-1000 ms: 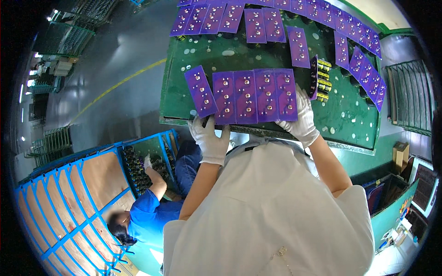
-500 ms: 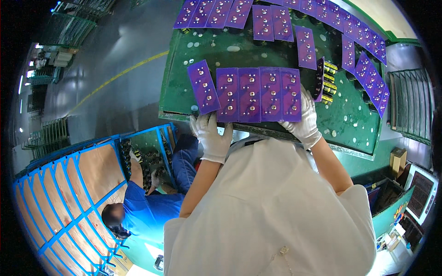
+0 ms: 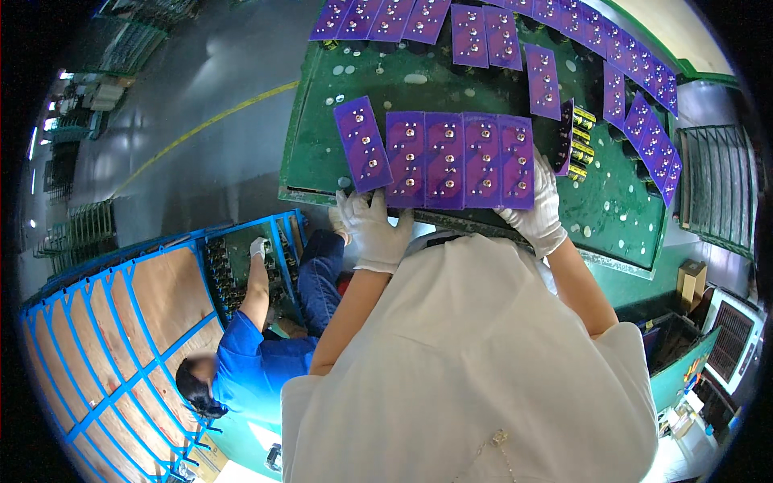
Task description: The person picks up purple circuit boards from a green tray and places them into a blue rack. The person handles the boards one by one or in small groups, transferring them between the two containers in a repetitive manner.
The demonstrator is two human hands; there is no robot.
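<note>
Several purple circuit boards (image 3: 444, 161) stand side by side in a tight row near the front edge of the green table (image 3: 338, 167), solder side up. My right hand (image 3: 538, 211), in a white glove, is closed around the right end of this row, thumb at the bottom corner and fingers along the side, partly hidden. A single purple board (image 3: 362, 145) lies tilted just left of the row. Below it, my gloved left hand (image 3: 375, 232) has its fingers spread, fingertips at the board's lower edge; whether they touch it is unclear.
More purple boards (image 3: 487, 36) line the table's far side and right. One board stands on edge, showing yellow-and-black cylindrical components (image 3: 580, 145). At left, a person in blue (image 3: 262, 362) works beside a blue-framed rack (image 3: 125, 338). Wire racks (image 3: 717, 185) stand at right.
My left hand has moved slightly up toward the tilted board, its fingers more spread. My right hand stays at the row's end. The view shifted a little; the other person's arm has stretched out.
</note>
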